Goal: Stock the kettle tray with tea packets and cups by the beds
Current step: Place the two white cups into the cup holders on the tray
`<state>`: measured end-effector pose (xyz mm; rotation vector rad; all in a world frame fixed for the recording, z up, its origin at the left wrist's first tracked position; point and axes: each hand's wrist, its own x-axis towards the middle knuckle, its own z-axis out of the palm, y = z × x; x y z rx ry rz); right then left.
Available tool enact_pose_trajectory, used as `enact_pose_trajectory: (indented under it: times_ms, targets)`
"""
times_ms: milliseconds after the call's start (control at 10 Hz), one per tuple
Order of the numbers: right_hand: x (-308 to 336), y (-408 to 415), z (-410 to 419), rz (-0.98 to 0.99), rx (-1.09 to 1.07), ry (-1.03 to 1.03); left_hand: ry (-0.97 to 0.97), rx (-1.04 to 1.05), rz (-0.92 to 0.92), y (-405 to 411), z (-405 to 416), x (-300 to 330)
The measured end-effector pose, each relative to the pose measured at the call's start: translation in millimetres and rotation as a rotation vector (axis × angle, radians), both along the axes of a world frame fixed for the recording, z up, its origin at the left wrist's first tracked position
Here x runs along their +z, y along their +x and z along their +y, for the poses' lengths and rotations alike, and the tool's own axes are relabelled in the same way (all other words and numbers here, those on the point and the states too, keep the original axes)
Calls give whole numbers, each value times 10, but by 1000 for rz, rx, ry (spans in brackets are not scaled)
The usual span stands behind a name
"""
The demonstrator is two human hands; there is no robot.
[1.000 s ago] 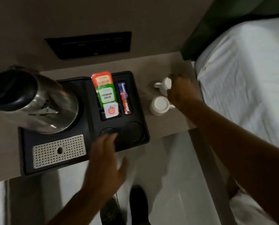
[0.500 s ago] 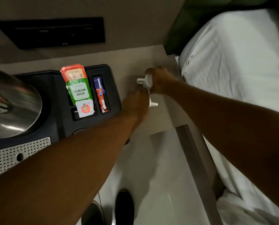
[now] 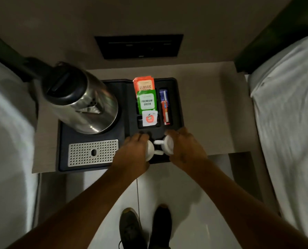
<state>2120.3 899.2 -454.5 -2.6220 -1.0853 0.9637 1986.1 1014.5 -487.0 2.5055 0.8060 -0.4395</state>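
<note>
A black kettle tray [image 3: 124,126] lies on the bedside table [image 3: 210,108]. At its front right, my left hand [image 3: 131,153] grips one white cup [image 3: 150,150] and my right hand [image 3: 183,148] grips a second white cup [image 3: 168,144]; their handles point toward each other. Both cups sit over the tray's front right corner, mostly hidden by my fingers. Behind them, an orange, a green and a white tea packet [image 3: 147,101] stand in a slot, beside thin sachets [image 3: 165,106]. A steel kettle [image 3: 81,103] stands at the tray's back left.
A perforated metal drip plate [image 3: 93,152] fills the tray's front left. White-sheeted beds flank the table, one on the left [image 3: 8,133], one on the right [image 3: 289,112]. A dark wall panel [image 3: 139,46] is behind. My shoes [image 3: 144,229] stand on the pale floor.
Both hands carried the two white cups from the bare tabletop right of the tray onto the tray's front right corner. The view swung back over the tray.
</note>
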Motion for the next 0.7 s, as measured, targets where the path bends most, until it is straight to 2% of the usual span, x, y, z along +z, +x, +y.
enact_pose_trajectory:
  times_ms: [300,500,600,700]
  targets:
    - [-204,-52,34,-84,6,-31,-41,15,-116,17,100,-126]
    - [-86,-91,45,-22,24,-78,-107,-53,-53,-44,104,16]
    - [360,-26,108,-88,66,-174,-46,-113,-23,-102,151,465]
    - [1013,64,301,-188,80,-45,30,-96,-153,-103,332,1130]
